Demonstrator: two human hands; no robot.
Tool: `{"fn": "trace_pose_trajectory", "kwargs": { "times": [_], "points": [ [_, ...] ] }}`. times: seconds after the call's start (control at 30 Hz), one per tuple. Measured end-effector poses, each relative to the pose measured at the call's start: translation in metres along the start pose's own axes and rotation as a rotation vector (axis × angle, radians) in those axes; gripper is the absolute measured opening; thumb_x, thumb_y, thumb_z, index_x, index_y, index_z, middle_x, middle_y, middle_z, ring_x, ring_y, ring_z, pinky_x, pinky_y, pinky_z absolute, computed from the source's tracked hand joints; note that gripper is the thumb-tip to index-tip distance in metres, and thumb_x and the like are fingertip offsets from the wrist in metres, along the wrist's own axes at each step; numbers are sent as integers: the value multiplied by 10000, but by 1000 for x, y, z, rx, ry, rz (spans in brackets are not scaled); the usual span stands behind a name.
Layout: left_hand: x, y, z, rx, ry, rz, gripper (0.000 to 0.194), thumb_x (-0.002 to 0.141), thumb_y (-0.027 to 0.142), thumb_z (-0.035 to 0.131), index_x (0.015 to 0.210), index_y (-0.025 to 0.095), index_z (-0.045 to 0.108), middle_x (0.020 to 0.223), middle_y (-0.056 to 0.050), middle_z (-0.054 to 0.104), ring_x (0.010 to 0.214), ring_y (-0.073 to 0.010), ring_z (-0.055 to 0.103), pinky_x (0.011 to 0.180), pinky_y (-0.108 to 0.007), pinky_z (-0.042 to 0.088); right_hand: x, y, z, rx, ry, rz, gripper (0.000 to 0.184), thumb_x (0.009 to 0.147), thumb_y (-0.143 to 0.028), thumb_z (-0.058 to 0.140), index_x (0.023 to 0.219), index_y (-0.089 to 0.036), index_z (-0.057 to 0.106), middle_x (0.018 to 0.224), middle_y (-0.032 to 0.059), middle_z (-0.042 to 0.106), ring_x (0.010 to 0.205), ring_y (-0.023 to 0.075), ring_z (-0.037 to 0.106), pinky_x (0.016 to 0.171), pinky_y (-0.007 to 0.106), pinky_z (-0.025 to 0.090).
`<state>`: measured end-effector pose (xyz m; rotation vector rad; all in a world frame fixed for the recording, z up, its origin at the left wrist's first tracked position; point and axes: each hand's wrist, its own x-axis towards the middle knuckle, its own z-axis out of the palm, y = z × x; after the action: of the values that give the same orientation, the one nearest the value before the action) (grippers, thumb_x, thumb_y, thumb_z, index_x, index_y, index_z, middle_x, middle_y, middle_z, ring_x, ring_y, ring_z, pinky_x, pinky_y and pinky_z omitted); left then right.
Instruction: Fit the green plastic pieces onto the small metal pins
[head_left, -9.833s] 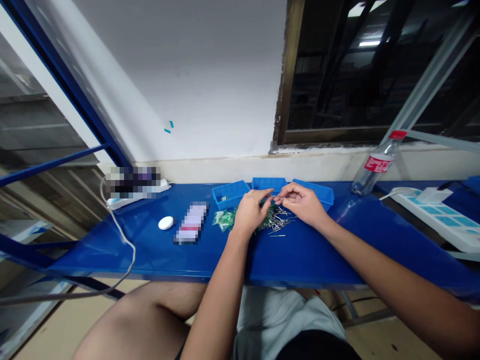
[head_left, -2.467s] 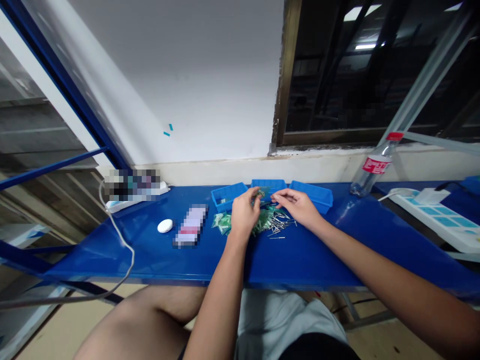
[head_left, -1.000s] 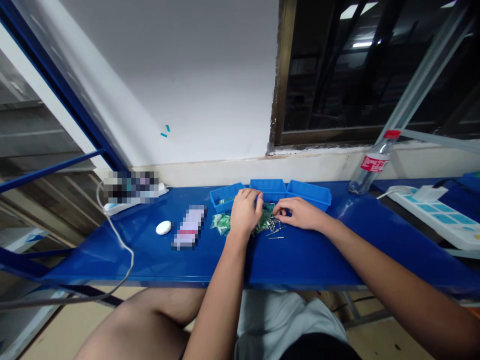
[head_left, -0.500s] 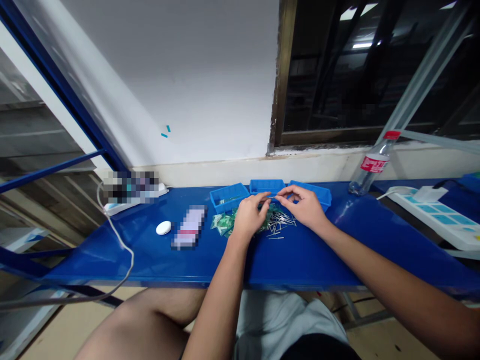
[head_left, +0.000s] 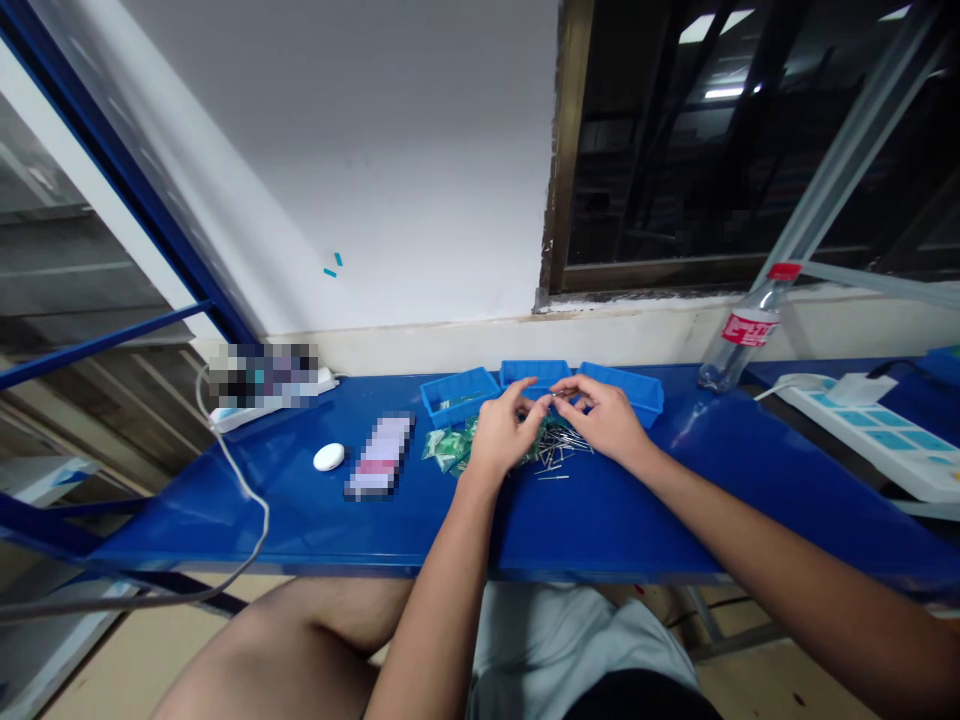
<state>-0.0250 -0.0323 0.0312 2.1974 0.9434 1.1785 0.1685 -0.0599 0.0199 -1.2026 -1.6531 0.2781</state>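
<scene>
Right now the left hand [head_left: 501, 432] and right hand [head_left: 609, 420] meet fingertip to fingertip just above the loose pile of metal pins [head_left: 559, 447] and green parts [head_left: 448, 444] on the blue bench [head_left: 300, 510], fingers pinched on something too small to make out. It could, I judge, slip and vanish into the pile, or roll off the near edge. Farther right, the plastic bottle [head_left: 739, 338] carries a red label with unreadable white writing.

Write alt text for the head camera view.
A person's left hand and right hand meet fingertip to fingertip above a pile of thin metal pins on a glossy blue workbench, with three small blue plastic bins just behind.
</scene>
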Motion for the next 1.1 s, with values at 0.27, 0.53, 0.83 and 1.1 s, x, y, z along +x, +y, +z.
{"fn": "trace_pose_trajectory", "kwargs": {
  "times": [0.27, 0.53, 0.83, 1.1],
  "points": [
    [1, -4, 4, -28, -7, -32, 488, 988, 296, 659, 1465, 217, 592, 1106, -34, 821, 1100, -253, 770, 1049, -391, 570, 1, 4, 6, 137, -70, -17, 166, 886, -349, 733, 984, -218, 761, 980, 73, 689, 804, 200, 645, 686, 342, 539],
    [1, -12, 3, 14, 15, -17, 549, 932, 205, 716, 1462, 252, 583, 1057, -5, 829, 1005, -220, 788, 973, -352, 597, 0, 5, 7, 230, -174, 53, 231, 930, -434, 695, 1009, -218, 707, 963, 57, 681, 846, 202, 652, 713, 328, 544],
    [2, -10, 4, -32, 10, 83, 418, 961, 268, 697, 1370, 245, 615, 988, -24, 801, 900, -184, 759, 843, -308, 602, 4, 11, 4, 171, -103, 120, 328, 956, -536, 640, 874, -223, 692, 842, 29, 720, 757, 199, 640, 708, 330, 518],
    [6, -11, 5, -378, 143, -45, 502, 950, 251, 706, 1420, 197, 539, 1185, -127, 754, 932, -183, 774, 866, -330, 640, -1, 6, 11, 310, -267, 169, 378, 949, -569, 624, 974, -207, 729, 922, 49, 752, 769, 190, 679, 643, 300, 521]
  ]
}}
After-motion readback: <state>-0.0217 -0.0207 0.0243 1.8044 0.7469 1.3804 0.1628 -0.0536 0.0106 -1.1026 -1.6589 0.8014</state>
